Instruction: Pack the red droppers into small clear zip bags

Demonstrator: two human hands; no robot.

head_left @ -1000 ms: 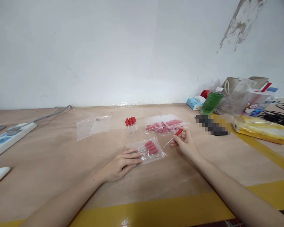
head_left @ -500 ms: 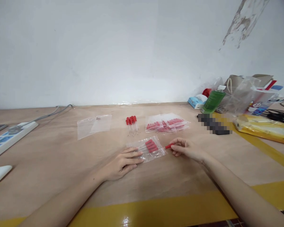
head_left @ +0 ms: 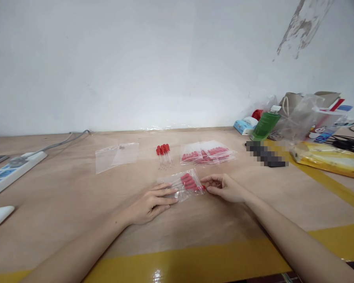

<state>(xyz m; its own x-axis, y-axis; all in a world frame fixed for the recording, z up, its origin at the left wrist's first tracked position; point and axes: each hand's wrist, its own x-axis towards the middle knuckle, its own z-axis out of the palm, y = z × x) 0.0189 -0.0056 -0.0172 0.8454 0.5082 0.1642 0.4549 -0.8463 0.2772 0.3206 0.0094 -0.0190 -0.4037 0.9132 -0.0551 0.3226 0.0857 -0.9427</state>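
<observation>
A slim red plastic handle (head_left: 202,188) lies roughly lengthwise at the clear flat plastic bag's (head_left: 185,194) mouth, left of your nearer right hand (head_left: 225,188), whose pinch I can't confirm; your left hand (head_left: 151,201) rests flat, fingers apart.

No words, brands or numbers can be read; the blue print on the white container (head_left: 323,136) is illegible.

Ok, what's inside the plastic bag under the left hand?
Several thin, red-handled tools; another red handle shows at the right hand. The left hand hides whatever lies beneath it.
</observation>
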